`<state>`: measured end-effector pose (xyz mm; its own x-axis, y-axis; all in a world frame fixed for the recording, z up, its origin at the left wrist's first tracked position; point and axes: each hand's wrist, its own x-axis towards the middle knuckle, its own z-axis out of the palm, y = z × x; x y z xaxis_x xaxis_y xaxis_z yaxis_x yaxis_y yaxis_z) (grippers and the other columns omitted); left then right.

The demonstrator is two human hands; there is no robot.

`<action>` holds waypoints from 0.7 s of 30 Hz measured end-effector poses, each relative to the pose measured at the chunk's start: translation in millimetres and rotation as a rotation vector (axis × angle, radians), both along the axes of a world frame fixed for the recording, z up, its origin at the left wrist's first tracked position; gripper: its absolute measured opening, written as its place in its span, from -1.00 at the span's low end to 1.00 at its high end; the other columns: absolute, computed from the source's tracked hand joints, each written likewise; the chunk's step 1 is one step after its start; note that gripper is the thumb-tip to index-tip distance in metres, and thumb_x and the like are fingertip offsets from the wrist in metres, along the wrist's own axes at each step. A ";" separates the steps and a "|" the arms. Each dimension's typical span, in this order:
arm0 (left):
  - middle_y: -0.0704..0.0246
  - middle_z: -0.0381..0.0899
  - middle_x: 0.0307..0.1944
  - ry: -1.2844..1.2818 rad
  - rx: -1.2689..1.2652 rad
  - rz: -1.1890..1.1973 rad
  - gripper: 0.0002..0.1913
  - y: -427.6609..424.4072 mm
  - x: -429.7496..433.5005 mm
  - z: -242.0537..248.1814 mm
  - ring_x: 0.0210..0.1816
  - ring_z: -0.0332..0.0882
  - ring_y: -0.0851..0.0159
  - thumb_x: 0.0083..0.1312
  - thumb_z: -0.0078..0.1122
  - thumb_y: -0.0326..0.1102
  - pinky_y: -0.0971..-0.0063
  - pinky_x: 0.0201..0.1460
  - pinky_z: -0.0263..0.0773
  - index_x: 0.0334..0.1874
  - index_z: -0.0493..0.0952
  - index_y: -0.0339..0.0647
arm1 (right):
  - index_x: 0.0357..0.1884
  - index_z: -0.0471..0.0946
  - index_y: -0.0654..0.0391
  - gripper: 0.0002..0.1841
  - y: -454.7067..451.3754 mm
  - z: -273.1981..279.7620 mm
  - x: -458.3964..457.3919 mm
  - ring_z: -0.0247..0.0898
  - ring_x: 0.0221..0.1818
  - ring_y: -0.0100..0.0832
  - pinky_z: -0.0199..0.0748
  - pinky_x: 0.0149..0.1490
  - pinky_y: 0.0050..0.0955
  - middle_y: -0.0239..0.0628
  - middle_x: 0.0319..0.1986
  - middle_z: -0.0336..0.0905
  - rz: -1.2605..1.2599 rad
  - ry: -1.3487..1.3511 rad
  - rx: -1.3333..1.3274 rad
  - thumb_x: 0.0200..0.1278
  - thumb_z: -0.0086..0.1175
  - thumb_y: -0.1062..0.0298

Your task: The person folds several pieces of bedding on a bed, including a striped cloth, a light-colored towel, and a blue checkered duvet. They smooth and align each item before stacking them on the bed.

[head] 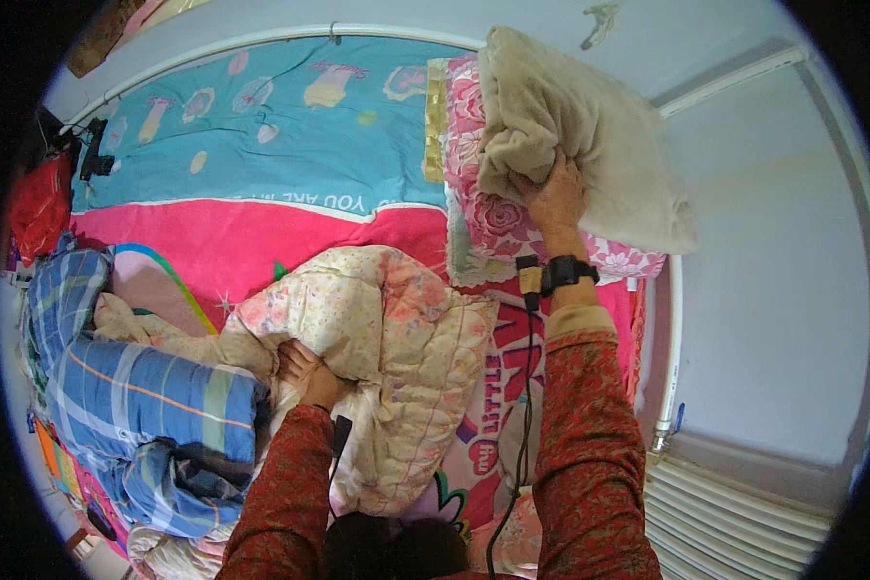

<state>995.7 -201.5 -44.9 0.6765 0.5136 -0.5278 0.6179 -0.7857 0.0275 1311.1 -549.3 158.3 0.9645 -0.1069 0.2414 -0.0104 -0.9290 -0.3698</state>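
My right hand (560, 199) grips the edge of a folded beige plush blanket (609, 145), which lies on a pink and white rose-patterned folded cloth or pillow (500, 217) at the upper right. My left hand (312, 373) presses into a cream floral quilt (413, 362) heaped at the middle of the bed; its fingers are partly hidden in the folds. Left of that hand lies a blue plaid quilt or garment (159, 399), bunched up. Under these spreads a bright pink blanket (188, 225) with coloured figures.
A teal patterned sheet (261, 116) covers the far side of the bed, along a white pipe (232, 38) by the wall. A white radiator (732, 507) stands at the lower right. A red bag (42, 206) is at the far left. Black cables run from both wrists.
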 end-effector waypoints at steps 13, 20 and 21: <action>0.13 0.43 0.35 0.130 -0.431 -0.479 -0.30 13.3 3.0 -28.6 0.40 0.28 -0.02 0.31 0.21 0.07 0.25 0.42 0.17 0.39 0.36 -0.23 | 0.32 0.32 0.18 -0.24 42.1 -35.3 -92.5 0.12 0.39 0.09 0.09 0.40 0.08 0.12 0.29 0.27 -0.199 -0.312 -0.129 0.09 0.29 0.05; 0.08 0.52 0.24 -0.132 -0.467 -0.622 -0.38 34.2 -0.3 -32.6 0.25 0.41 -0.17 0.28 0.24 0.05 0.19 0.29 0.30 0.30 0.47 -0.16 | -0.02 0.51 0.22 -0.65 62.4 -44.0 -404.2 0.37 0.11 0.08 0.34 0.19 -0.02 0.06 0.04 0.43 0.075 0.122 0.370 0.12 0.19 0.39; 0.07 0.52 0.23 -0.039 -0.586 -0.659 -0.38 36.9 4.0 -33.0 0.24 0.43 -0.16 0.28 0.24 0.07 0.20 0.28 0.30 0.30 0.47 -0.15 | -0.04 0.53 0.19 -0.65 39.1 -34.4 -444.1 0.40 0.03 0.07 0.35 0.14 -0.01 0.00 -0.03 0.46 0.121 0.041 0.305 0.09 0.20 0.38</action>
<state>999.7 -164.6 -77.9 0.7630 -0.3332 -0.5539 0.0341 -0.8350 0.5492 867.1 -510.1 123.8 0.9828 -0.0523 0.1770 0.0729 -0.7708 -0.6329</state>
